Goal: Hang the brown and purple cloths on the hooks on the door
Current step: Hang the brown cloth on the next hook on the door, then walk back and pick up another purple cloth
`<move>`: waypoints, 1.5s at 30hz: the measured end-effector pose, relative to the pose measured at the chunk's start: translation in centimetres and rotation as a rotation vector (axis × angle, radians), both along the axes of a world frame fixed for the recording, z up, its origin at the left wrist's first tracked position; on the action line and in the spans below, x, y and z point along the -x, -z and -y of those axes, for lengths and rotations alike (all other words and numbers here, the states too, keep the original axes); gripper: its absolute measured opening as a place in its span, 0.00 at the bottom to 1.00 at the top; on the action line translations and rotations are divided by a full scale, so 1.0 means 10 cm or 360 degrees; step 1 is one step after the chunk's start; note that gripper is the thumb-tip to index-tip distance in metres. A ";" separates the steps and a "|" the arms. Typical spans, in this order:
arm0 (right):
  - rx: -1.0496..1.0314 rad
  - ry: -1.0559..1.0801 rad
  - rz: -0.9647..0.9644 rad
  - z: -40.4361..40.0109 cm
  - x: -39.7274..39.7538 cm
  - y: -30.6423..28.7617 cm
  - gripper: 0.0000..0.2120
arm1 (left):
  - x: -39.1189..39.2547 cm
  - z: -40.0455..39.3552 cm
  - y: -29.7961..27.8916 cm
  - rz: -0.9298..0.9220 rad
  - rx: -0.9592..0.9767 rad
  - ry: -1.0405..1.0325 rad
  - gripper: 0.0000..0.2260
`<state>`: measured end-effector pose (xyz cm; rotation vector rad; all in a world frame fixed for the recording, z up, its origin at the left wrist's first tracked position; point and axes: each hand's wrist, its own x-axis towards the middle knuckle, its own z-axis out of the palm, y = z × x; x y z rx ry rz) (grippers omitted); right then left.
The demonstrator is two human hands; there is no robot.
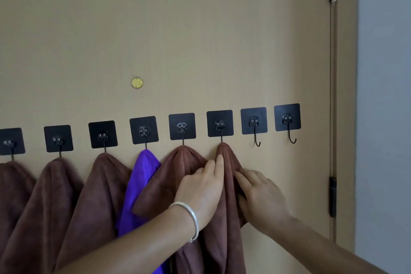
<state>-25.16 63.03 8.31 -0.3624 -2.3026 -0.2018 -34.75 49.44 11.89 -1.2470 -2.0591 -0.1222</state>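
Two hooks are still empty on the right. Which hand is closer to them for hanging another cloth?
The right hand. It rests on the right edge of the last hung brown cloth, just below the nearest empty hook. The left hand lies further left, on the same cloth, so it would probably have to cross over.

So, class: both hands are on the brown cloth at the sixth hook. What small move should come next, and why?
Probably let go. The brown cloth already hangs from the sixth hook, and the left hand and right hand only rest on its folds. Two bare hooks remain at the right for further cloths.
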 end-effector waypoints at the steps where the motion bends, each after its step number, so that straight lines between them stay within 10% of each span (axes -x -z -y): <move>1: 0.0009 0.0003 0.0008 0.00 -0.04 0.02 0.21 | 0.01 -0.01 0.04 0.0028 -0.0011 -0.0002 0.30; 16: 0.0236 0.0347 -0.0070 0.32 -0.74 0.21 0.30 | -0.47 0.20 0.17 -0.0048 -0.0022 0.0150 0.31; 45: 0.0435 0.2381 -0.0145 3.78 -3.78 0.51 0.32 | -3.15 1.30 0.85 0.0097 0.0310 0.2217 0.35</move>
